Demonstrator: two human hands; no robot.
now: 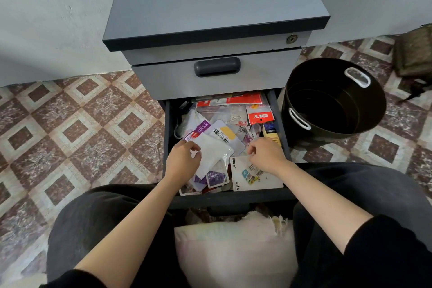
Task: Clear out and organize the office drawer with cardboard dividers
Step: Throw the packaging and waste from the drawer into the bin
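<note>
I have the open dark-grey cabinet drawer (167, 138) close in front, heaped with loose packets. My left hand (182, 159) pinches the near-left edge of a white plastic pouch (211, 149), probably to lift it out. My right hand (266, 154) curls over a white printed card (257, 177), but I cannot tell whether it grips anything. The round black bin (334, 105) stands right of the drawer, handy for discards.
</note>
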